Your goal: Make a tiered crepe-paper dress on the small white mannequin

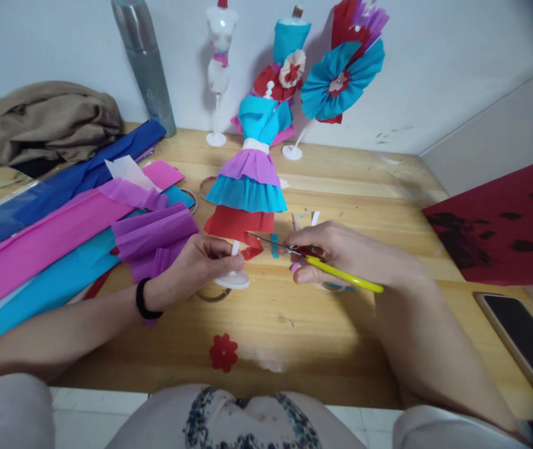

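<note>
A small dress form [259,125] stands in the middle, dressed in crepe paper: blue bodice, white waistband, then purple, blue and red tiers. My left hand [205,257] is closed around its white stem just above the round base [234,280]. In my right hand [327,252] are scissors [341,274] with yellow handles. Their blade tips touch the lower edge of the red crepe paper tier [243,221]. A strip of red paper hangs down below that edge, between the stem and the blades.
Crepe paper rolls [51,237] and a pleated purple piece [154,234] lie at left. Behind stand a bare dress form [220,75], decorated ones [341,81] and a bottle [147,68]. A red paper flower [223,353] lies in front; a phone [523,349] is at right.
</note>
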Demonstrator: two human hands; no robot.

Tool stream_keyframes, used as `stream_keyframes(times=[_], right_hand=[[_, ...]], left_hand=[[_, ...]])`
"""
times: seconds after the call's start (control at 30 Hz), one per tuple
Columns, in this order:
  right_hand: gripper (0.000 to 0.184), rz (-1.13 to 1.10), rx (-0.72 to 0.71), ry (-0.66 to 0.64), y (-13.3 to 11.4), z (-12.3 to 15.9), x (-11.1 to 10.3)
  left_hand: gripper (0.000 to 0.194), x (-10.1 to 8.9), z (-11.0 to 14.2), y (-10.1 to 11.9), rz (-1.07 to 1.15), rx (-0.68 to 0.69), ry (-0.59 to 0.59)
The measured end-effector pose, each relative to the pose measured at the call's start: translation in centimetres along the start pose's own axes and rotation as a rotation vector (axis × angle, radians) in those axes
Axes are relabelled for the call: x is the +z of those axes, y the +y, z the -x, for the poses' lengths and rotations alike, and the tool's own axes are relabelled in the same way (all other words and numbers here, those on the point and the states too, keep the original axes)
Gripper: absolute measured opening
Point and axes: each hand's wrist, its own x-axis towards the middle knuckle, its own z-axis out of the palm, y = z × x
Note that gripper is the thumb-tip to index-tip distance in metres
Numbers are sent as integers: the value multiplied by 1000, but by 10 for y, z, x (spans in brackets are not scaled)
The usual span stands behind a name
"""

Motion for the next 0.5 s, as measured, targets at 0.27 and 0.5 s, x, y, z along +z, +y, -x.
stream_keyframes(times=[0.27,0.5], right_hand=[[54,-18,-14,21,-4,0,-1],[57,-62,-58,22,-5,-1,0]], left_hand=[[36,3,1,3,-62,62,-9],[32,4,2,5,-63,48,-46]])
